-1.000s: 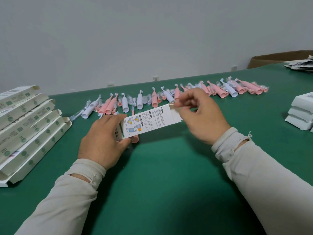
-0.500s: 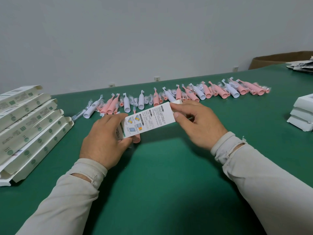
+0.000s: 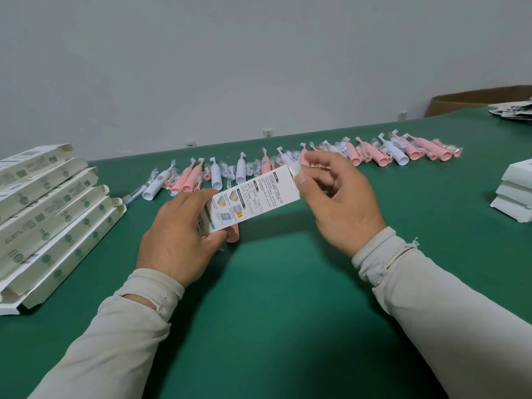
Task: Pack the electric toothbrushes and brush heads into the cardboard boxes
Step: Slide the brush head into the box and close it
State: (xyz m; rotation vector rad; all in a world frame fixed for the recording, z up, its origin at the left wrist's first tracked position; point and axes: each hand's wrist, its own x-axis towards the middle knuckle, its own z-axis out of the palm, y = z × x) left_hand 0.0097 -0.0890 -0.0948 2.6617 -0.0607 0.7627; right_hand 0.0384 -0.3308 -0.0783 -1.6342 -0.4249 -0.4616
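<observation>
At frame centre the left hand [image 3: 178,240] grips the lower end of a printed box [image 3: 253,197], a pink toothbrush [image 3: 233,236] showing beneath it. The right hand [image 3: 339,203] pinches the box's upper end flap [image 3: 296,169]. Behind, toothbrushes [image 3: 316,162] line the green counter [image 3: 273,298]. Flat boxes [image 3: 49,211] stack at left, white boxes [image 3: 515,194] at right.

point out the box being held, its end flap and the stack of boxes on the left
held box [image 3: 253,197]: head view, printed face.
end flap [image 3: 295,170]: head view, flap's inner side.
stack of boxes [image 3: 49,208]: head view, a middle box's top.
</observation>
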